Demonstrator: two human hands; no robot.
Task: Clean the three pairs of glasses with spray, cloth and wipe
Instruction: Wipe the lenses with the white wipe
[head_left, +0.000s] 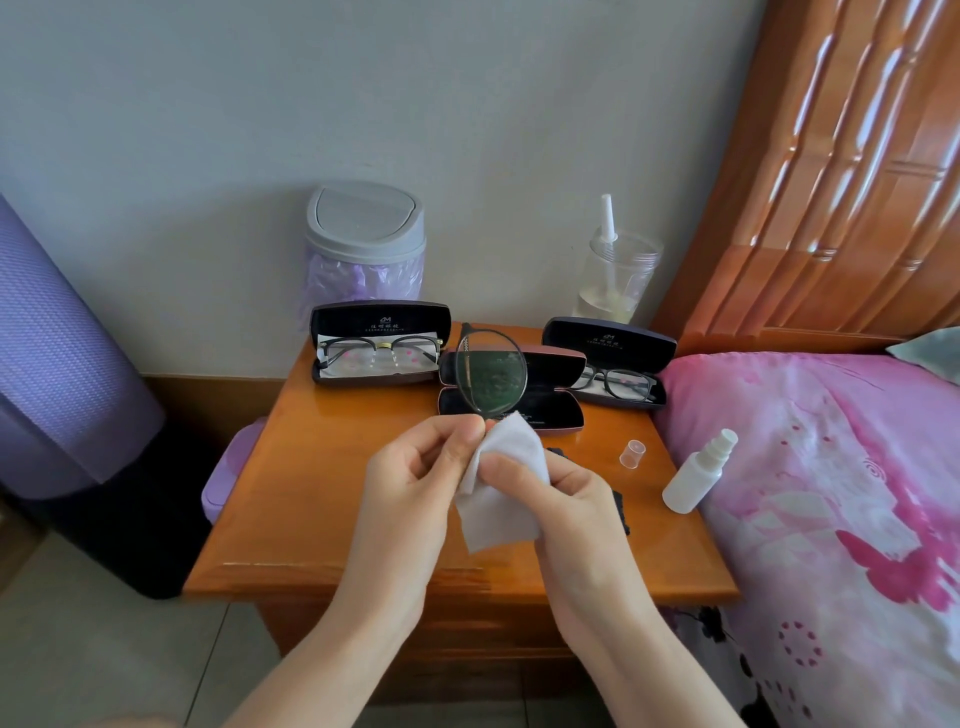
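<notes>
My left hand (415, 467) pinches a pair of round thin-rimmed glasses (491, 373) held upright above the wooden bedside table (322, 499); one lens faces me. My right hand (556, 493) holds a white wipe (498, 499) wrapped around the lower part of the glasses, which it hides. Behind them lies an empty open pink case (550, 410). A second pair of glasses (382, 349) lies in an open case at the back left. A third, dark-framed pair (618, 383) lies in an open case at the back right. A dark cloth (621, 512) peeks out under my right hand.
A white spray bottle (698, 473) lies at the table's right edge against the pink bed (831, 467), its clear cap (632, 453) standing nearby. A small grey lidded bin (365, 234) and a clear jar (618, 275) stand at the back. A purple roll (57, 332) stands at left.
</notes>
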